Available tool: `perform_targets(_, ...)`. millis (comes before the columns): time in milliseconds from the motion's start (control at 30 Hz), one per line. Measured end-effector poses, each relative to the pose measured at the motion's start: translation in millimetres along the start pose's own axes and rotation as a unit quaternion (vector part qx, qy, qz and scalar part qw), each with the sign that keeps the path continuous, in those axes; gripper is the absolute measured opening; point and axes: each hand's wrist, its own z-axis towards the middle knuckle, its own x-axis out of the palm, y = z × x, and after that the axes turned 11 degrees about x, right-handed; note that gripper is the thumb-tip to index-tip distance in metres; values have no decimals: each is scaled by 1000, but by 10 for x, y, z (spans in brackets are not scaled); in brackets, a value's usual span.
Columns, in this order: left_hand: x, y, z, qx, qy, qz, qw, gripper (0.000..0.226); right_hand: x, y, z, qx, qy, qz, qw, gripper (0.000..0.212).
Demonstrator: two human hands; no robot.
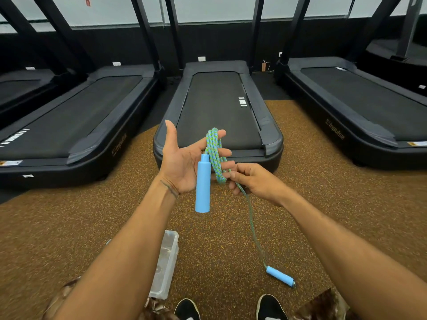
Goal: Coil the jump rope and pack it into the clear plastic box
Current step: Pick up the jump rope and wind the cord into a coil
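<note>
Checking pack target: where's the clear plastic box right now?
Head view, lower centre-left: the clear plastic box lies on the speckled floor, partly hidden behind the left forearm, just ahead of the left shoe.

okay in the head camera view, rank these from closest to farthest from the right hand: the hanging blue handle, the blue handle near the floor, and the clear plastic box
1. Hanging blue handle, just left of the right hand, by the left palm.
2. Blue handle near the floor, below, at the rope's end.
3. Clear plastic box, lower left, on the floor.
</note>
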Motion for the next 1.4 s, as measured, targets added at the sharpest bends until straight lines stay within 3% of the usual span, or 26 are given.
perform_targets(400, 27, -87, 16, 39, -66, 11, 997, 116, 69, -43, -72, -32, -18, -123, 992, 13)
perform_targets(567, 35, -95, 30, 34, -77, 7, 996, 115, 31, -21, -75, -60, -51, -275, 958, 11)
perform_targets(700, 24, -70, 49, 35, -92, 2, 995, 115, 21, 22, -101, -66, -55, -344, 935, 25)
perform_targets(833, -2, -48, 58, 25, -97, 9, 995, 116, 45, 158, -187, -85, -88, -454, 883, 31)
perform_targets(933, -8, -1, 62, 9, -94, 12, 995, 117, 82, 252, -260, -111, -146, -548, 816, 33)
perform_targets(1067, 10, 33, 56, -7, -81, -13, 997, 116, 131, 312, -317, -173, -211, -578, 769, 31)
perform_targets(1267, 9, 31, 48, -19, -60, -18, 998, 117, 109, 370, -349, -224, -211, -572, 760, 22)
perform_targets(1400, 20, 51, 54, -22, -59, -13, 998, 116, 150, 454, -355, -206, -181, -550, 789, 24)
